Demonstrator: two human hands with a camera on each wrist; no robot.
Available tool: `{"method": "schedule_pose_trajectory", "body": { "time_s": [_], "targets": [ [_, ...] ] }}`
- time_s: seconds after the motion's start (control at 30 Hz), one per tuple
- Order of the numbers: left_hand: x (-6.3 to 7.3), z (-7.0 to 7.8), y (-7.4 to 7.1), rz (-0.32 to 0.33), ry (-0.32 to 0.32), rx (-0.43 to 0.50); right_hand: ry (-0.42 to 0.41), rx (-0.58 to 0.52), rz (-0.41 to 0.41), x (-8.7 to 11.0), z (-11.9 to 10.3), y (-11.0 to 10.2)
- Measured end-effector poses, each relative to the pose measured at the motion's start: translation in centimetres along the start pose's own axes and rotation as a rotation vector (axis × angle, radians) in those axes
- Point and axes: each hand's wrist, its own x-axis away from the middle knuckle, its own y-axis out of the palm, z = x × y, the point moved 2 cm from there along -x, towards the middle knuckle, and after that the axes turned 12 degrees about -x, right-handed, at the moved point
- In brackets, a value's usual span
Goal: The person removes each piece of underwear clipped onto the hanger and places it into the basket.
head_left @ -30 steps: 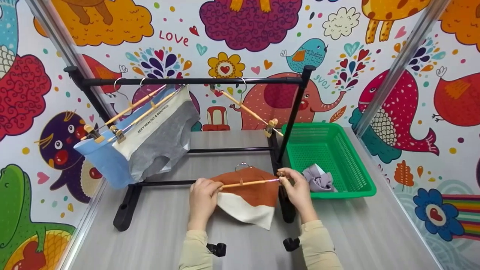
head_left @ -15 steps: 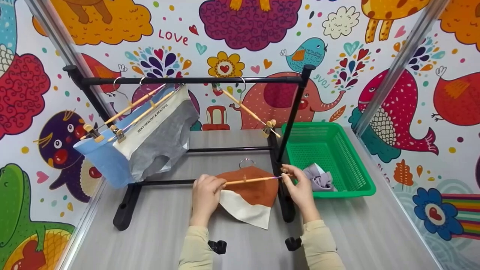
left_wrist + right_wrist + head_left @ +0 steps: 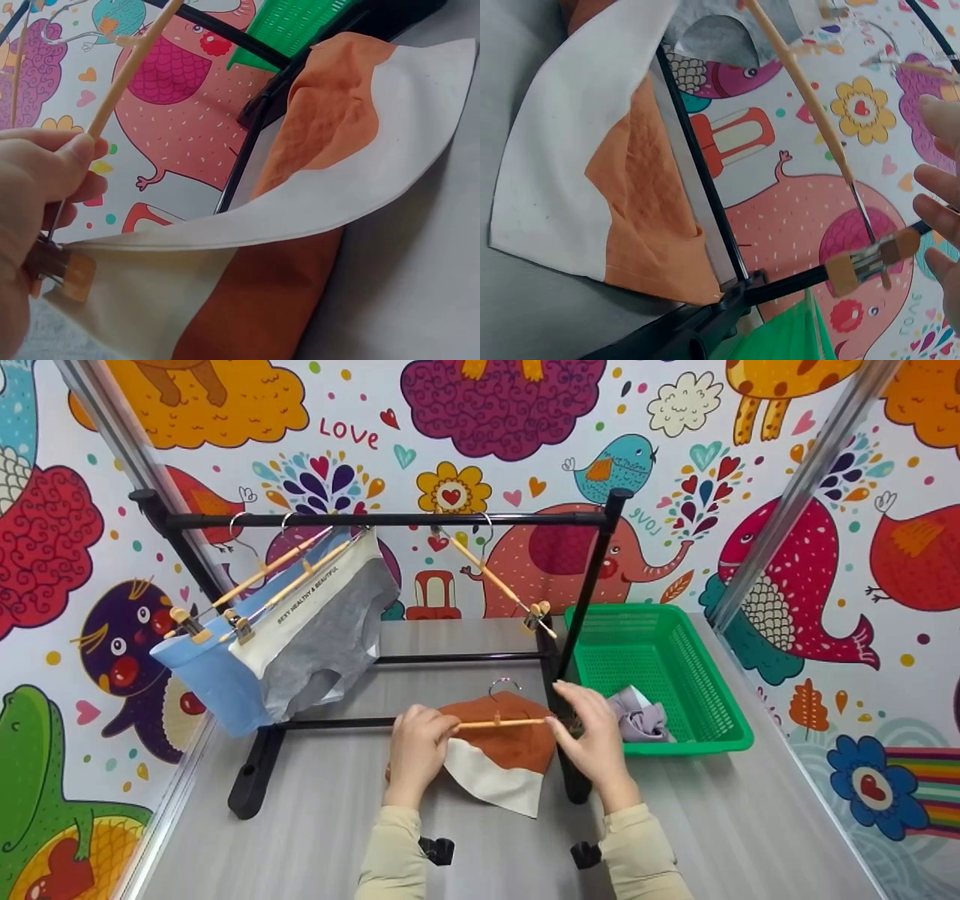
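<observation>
My left hand (image 3: 417, 750) grips the left end of a wooden clip hanger (image 3: 480, 725). In the left wrist view, a clip (image 3: 78, 276) under that hand pinches one end of the white edge on a rust-orange and white garment (image 3: 330, 116), which looks like briefs. The cloth hangs down and spreads to the right, close over the table. My right hand (image 3: 596, 742) is at the hanger's other end with fingers spread. In the right wrist view its fingers (image 3: 937, 184) are apart from the right clip (image 3: 874, 259), which has no cloth in it.
A black rack (image 3: 450, 520) stands behind the hands. Grey-and-white briefs (image 3: 330, 611) and a blue garment (image 3: 202, 667) hang at its left, a bare clip hanger (image 3: 491, 574) at its right. A green basket (image 3: 739, 720) with lavender cloth (image 3: 643, 718) sits on the right.
My left hand and the hanger have shifted slightly right. My right hand, earlier pinching the hanger's right end, has let go and spread its fingers. The garment's loose corner has barely moved.
</observation>
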Motion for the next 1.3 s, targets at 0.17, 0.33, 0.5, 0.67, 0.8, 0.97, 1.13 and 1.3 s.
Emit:
{"method": "schedule_pose_trajectory", "body": {
  "time_s": [0.17, 0.33, 0.5, 0.67, 0.8, 0.97, 1.13, 1.3],
  "targets": [
    [-0.2, 0.3, 0.0, -0.01, 0.015, -0.009, -0.041, 0.032, -0.069, 0.3, -0.7, 0.8],
    [-0.2, 0.6, 0.1, 0.001, 0.026, -0.016, -0.06, 0.042, -0.14, 0.8, -0.9, 1.7],
    [0.0, 0.9, 0.2, 0.01, 0.037, -0.016, -0.043, 0.058, -0.183, 1.3, -0.8, 2.3],
    [0.1, 1.2, 0.4, 0.013, 0.044, -0.004, 0.004, 0.103, -0.221, 1.5, -0.7, 2.7],
    [0.0, 1.3, 0.5, 0.02, 0.058, -0.006, 0.049, 0.116, -0.251, 1.6, -0.5, 2.8],
    [0.0, 1.3, 0.6, 0.027, 0.061, -0.002, 0.085, 0.162, -0.273, 1.7, -0.5, 3.0],
    [0.0, 1.4, 0.7, 0.034, 0.061, -0.001, 0.088, 0.184, -0.262, 1.8, -0.3, 3.2],
    [0.0, 1.5, 0.7, 0.024, 0.058, 0.002, 0.058, 0.182, -0.233, 1.9, -0.1, 3.3]
  ]
}}
